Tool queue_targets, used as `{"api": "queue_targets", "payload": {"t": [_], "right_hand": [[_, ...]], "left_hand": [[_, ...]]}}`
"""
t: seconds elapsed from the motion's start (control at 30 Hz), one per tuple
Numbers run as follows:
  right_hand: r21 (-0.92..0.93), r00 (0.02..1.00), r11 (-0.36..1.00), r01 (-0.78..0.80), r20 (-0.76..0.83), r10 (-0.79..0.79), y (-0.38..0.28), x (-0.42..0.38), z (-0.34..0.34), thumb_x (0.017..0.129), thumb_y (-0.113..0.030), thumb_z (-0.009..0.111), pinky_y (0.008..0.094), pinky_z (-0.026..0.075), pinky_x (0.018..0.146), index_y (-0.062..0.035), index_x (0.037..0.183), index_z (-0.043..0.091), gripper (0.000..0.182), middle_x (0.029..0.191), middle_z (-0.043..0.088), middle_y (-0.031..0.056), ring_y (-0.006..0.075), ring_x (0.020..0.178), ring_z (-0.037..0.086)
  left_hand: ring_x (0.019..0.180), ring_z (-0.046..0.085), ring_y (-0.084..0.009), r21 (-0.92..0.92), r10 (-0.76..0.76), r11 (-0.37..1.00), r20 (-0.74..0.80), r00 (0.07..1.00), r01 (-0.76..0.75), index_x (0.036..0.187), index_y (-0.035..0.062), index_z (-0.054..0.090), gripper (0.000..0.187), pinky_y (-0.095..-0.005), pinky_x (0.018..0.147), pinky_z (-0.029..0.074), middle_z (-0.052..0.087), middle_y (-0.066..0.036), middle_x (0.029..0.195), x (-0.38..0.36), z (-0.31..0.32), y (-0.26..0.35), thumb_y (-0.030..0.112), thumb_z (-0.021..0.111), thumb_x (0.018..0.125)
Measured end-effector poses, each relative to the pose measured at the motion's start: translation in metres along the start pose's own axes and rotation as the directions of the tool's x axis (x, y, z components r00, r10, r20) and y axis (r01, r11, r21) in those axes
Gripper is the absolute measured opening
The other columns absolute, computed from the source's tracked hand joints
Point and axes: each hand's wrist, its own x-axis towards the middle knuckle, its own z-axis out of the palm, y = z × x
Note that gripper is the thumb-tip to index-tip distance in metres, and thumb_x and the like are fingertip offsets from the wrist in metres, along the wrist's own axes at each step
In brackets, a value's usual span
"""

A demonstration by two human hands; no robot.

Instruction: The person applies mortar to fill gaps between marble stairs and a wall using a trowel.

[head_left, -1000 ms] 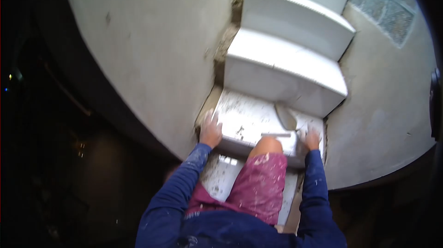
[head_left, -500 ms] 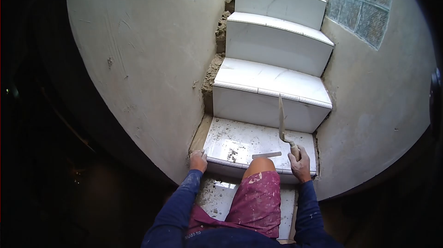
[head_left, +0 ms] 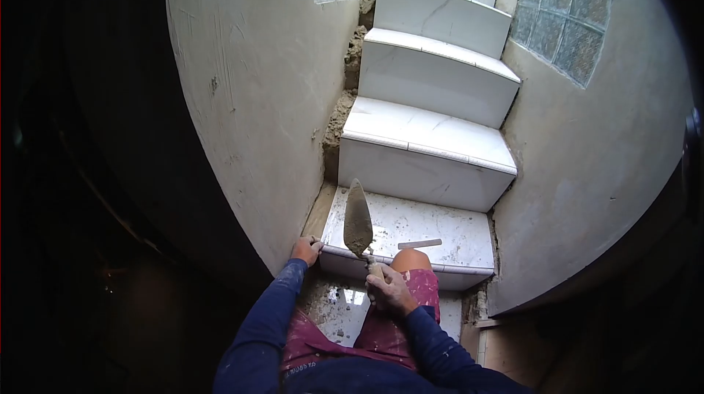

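Note:
A pointed trowel (head_left: 358, 219) with mortar smeared on its blade is in my right hand (head_left: 391, 291), which is closed around the handle. Its blade points up the stairs, over the left part of the lowest full tiled step (head_left: 458, 236). Beside the wall, my left hand (head_left: 306, 249) touches the left front corner of that step, its fingers bent together. Whatever those fingers may hold is too small to make out. A thin flat strip (head_left: 419, 244) lies on the step just beyond my knee, among crumbs of mortar.
White tiled stairs (head_left: 425, 126) climb ahead between a left wall (head_left: 242, 101) and a right wall (head_left: 572, 174), with a glass block window (head_left: 561, 16). Rough mortar (head_left: 339, 117) fills the gap along the left side. Below, a tiled tread (head_left: 341, 313) carries debris.
My right hand has swung left with the trowel, from the step's right end to its left part, and the blade face now shows. My left hand stays at the corner.

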Motion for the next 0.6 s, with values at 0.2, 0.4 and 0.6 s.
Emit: {"api": "queue_targets", "payload": {"t": [0.2, 0.4, 0.6], "right_hand": [[0.024, 0.996, 0.999, -0.027, -0.084, 0.029, 0.005, 0.008, 0.002, 0.093, -0.023, 0.066, 0.0248, 0.047, 0.05, -0.0056, 0.116, 0.054, 0.031, 0.079, 0.058, 0.0027, 0.0106, 0.058, 0.056], [-0.055, 0.993, 0.998, -0.042, -0.112, 0.036, 0.015, 0.008, 0.01, 0.092, -0.023, 0.067, 0.026, 0.048, 0.05, -0.0047, 0.12, 0.053, 0.036, 0.078, 0.058, 0.003, 0.0122, 0.058, 0.057], [-0.283, 0.984, 0.959, 0.031, -0.161, -0.079, 0.007, 0.01, 0.013, 0.091, -0.02, 0.069, 0.0279, 0.048, 0.05, -0.0042, 0.119, 0.052, 0.037, 0.078, 0.057, 0.003, 0.0122, 0.058, 0.057]], "left_hand": [[0.083, 0.069, -0.0288, 0.031, 0.127, 0.992, -0.038, 0.991, -0.125, 0.093, 0.0015, 0.07, 0.03, -0.0371, 0.078, 0.052, 0.071, -0.018, 0.087, -0.001, 0.0, -0.006, 0.028, 0.074, 0.08], [0.088, 0.068, -0.0341, 0.077, 0.042, 0.996, -0.087, 0.995, -0.035, 0.089, 0.0017, 0.068, 0.036, -0.0398, 0.081, 0.052, 0.07, -0.021, 0.09, -0.008, -0.001, 0.015, 0.033, 0.079, 0.075], [0.087, 0.067, -0.0366, 0.0, 0.038, 0.999, -0.147, 0.988, -0.038, 0.084, 0.003, 0.07, 0.027, -0.0422, 0.081, 0.051, 0.07, -0.021, 0.09, -0.001, 0.01, 0.002, 0.028, 0.076, 0.078]]}}
